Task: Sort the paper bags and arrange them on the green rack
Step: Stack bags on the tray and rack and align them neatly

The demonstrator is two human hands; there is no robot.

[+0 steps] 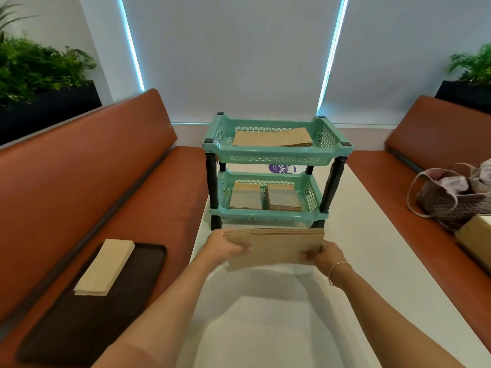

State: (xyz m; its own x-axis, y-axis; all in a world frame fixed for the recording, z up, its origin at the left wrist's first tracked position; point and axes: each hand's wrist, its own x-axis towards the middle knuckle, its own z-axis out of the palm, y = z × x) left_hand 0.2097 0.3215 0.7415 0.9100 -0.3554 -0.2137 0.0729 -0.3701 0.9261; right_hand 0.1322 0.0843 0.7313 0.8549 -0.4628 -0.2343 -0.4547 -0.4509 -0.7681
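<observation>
Surroundings: white table (358, 235) running lengthwise between two orange-brown benches. Left bench (93, 181) carries a dark tray (127, 288) with a pale, cream-coloured flat stack (105, 266) lying at its far end. Right bench (438, 144) carries a patterned handbag (451, 203) with pinkish cloth spilling from its mouth, and just beside it the corner of a cardboard box (475, 243). Planters with green foliage (34, 67) stand behind each bench back; grey blinds cover the windows beyond.

Green rack (276, 151): two tiers on dark posts, standing at the table's far end. Top tier holds a flat pile of brown bags (271, 137). Bottom tier holds two smaller piles side by side (265, 196). A purple-printed item shows behind the rack, between the tiers; its lettering is only partly readable.

Item in hand: stack of flat brown paper bags (276, 248), held level above the table, just in front of the rack's lower tier.

Left hand (225, 248): grips the stack's left end, thumb on top, fingers apparently curled beneath.

Right hand (324, 254): pinches the stack's right near corner; a thin bracelet (337, 269) circles the wrist.
</observation>
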